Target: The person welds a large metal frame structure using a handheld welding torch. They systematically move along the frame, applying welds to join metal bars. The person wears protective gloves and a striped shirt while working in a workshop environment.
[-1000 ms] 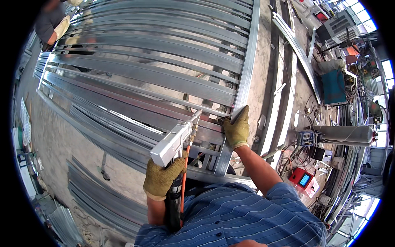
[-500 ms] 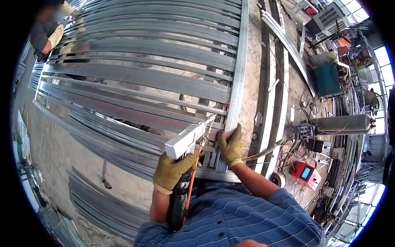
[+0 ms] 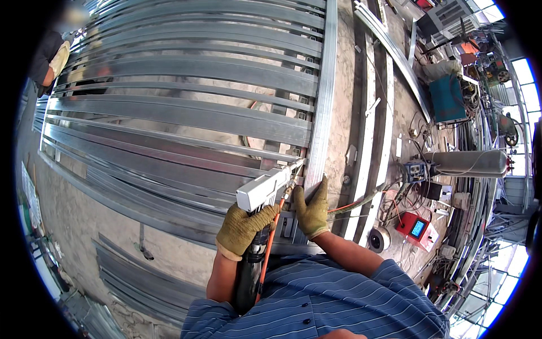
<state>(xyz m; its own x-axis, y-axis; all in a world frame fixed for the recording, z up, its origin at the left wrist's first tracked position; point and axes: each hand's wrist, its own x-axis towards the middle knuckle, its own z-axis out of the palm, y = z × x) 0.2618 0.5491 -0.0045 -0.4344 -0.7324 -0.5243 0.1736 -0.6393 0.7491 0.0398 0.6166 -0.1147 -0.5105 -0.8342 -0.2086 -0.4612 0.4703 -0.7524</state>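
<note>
My left hand [image 3: 239,231], in a yellow-green work glove, is closed around the grip of a welding gun [image 3: 261,191] with a white boxy head. Its nozzle tip meets the corner where a crossbar joins the long steel rail [image 3: 319,113]. A black sleeved cable [image 3: 248,282] and an orange hose [image 3: 270,248] run down from the gun past my left forearm. My right hand [image 3: 311,210], gloved alike, lies on the near end of the rail with thumb and fingers stretched apart. Many parallel metal slats [image 3: 197,110] make up the frame.
At the upper left a co-worker's gloved hand [image 3: 60,58] is by the frame's far side. To the right lie long white beams [image 3: 370,130], a gas cylinder [image 3: 471,164], a red box with a screen [image 3: 416,227], a wire spool [image 3: 379,240] and a teal machine [image 3: 447,99]. Steel profiles [image 3: 141,288] lie at lower left.
My left hand has shifted slightly right with the welding gun, and the nozzle is now closer to the rail. My right hand has moved slightly left and down in view. The frame sits further left.
</note>
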